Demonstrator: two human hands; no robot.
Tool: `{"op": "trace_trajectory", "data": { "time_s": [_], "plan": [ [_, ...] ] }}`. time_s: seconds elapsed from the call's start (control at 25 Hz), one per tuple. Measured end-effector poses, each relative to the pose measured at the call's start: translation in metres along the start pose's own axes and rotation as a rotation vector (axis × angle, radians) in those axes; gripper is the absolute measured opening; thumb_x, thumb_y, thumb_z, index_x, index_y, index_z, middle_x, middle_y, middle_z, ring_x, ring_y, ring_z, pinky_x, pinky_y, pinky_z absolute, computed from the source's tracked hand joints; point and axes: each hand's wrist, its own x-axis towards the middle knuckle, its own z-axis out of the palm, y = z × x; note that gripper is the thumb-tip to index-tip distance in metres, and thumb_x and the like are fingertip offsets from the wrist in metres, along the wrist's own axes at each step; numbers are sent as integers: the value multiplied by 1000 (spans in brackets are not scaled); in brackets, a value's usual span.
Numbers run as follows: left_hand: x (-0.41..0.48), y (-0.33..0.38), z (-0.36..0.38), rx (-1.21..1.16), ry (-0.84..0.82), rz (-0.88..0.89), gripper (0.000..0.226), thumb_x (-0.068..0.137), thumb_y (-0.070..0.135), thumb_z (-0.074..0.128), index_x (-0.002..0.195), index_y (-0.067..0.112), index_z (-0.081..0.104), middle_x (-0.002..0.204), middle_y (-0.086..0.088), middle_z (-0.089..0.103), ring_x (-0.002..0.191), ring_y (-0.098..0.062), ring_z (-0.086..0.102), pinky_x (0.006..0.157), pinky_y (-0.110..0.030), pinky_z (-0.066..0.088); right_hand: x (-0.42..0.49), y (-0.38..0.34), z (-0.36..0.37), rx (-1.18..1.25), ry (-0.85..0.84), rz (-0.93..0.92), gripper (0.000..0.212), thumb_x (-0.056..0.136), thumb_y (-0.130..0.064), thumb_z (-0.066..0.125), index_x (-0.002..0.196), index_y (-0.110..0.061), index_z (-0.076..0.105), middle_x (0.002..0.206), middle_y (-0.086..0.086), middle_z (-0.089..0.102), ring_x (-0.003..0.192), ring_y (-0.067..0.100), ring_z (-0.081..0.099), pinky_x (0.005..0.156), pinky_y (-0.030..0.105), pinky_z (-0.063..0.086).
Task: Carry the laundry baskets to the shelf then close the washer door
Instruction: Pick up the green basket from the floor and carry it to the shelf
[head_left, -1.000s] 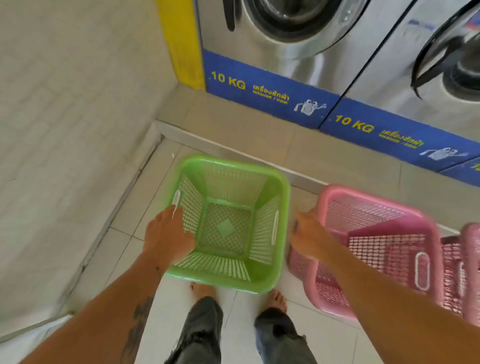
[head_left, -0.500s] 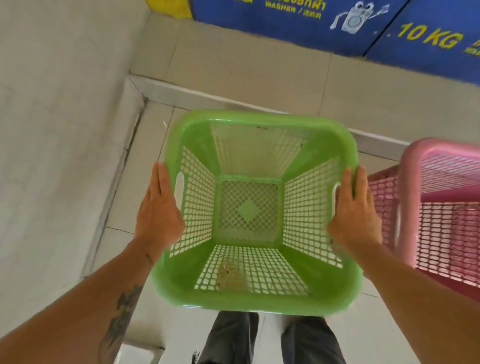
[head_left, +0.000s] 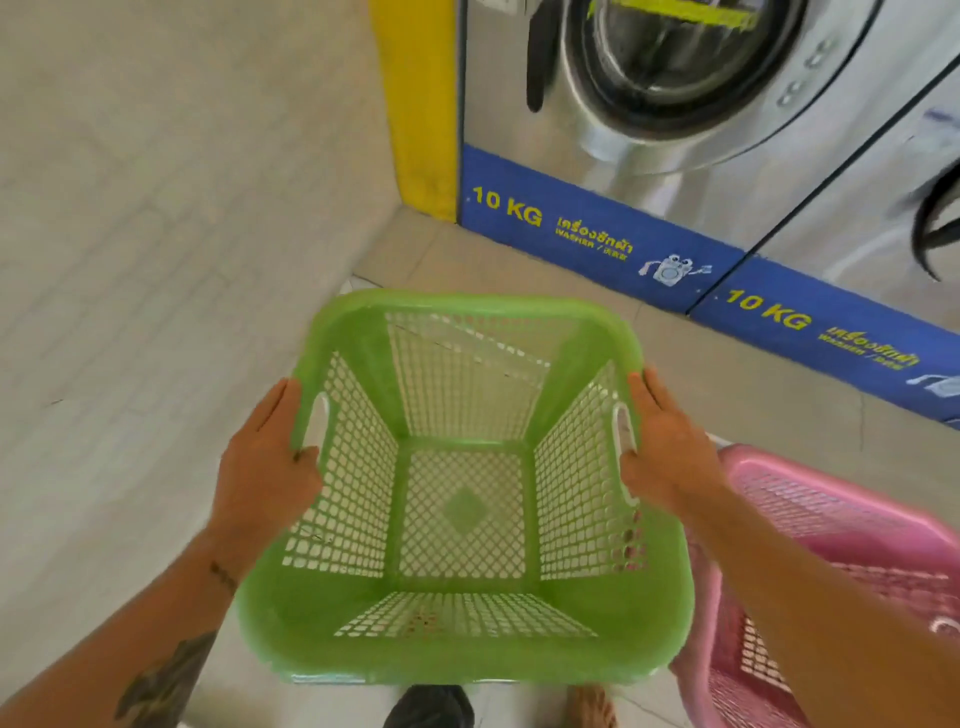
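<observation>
Gripping a green basket (head_left: 462, 499) by its two side rims, the person holds it out in front of the body, clear of the tiled floor (head_left: 519, 270). The left hand (head_left: 265, 467) is wrapped over the left rim beside the handle slot, fingers lying flat along the outer wall and thumb tucked at the inside. The right hand (head_left: 670, 447) clasps the opposite rim in the same way, fingers stretched along the outside next to the right handle slot. Both hands are closed on the basket, not spread open. The basket is empty, its mesh bottom showing a solid diamond in the middle.

Just to the right and lower down sits a pink basket (head_left: 841, 525), partly hidden under the right forearm; whether it touches the green one cannot be told. Ahead stands a steel washer (head_left: 691, 150) with a blue strip marked 10 KG along its foot, its round opening showing the dark drum. A second washer (head_left: 893, 218) stands to its right. A yellow post (head_left: 415, 104) meets the pale wall (head_left: 156, 208) on the left.
</observation>
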Motion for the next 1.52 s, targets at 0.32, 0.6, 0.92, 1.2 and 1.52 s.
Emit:
{"op": "trace_trajectory", "data": {
  "time_s": [0.32,0.6,0.92,1.2,1.52],
  "plan": [
    [-196,50,-151,-48,244,-337,78,76,9,69,147,17,39,151,-6,44,132,-30,47,111,-41,37,-83,-52,-131,45,37,-482,93,72,-13,64,154,-19,22,164,-3,12,145,24,31,113,36,32],
    [-437,107,-189,-99,582,-578,64,69,-4,67,129,16,59,116,-8,66,98,-28,62,82,-35,48,-209,-74,-152,-7,-33,-834,95,63,-18,60,153,-17,28,163,-1,19,143,23,34,113,36,34],
    [-683,99,-172,-138,723,-914,60,70,-2,68,127,17,59,107,-8,68,78,-24,60,68,-31,46,-385,-121,-101,-173,-173,-1140,91,71,-13,59,154,-19,22,164,-2,14,146,24,28,113,39,33],
    [-934,72,-165,-96,877,-1107,52,74,7,61,121,28,58,111,2,68,91,-25,65,79,-37,54,-602,-166,-13,-243,-188,-1423,92,70,-14,62,154,-19,24,163,-4,17,141,26,37,109,38,39],
    [-1170,11,-203,-25,966,-1257,69,73,-1,59,135,27,50,125,5,62,98,-19,61,81,-33,50,-837,-217,93,-173,-255,-1587,83,82,-16,60,155,-22,19,164,-7,11,143,22,34,107,35,42]
  ]
}}
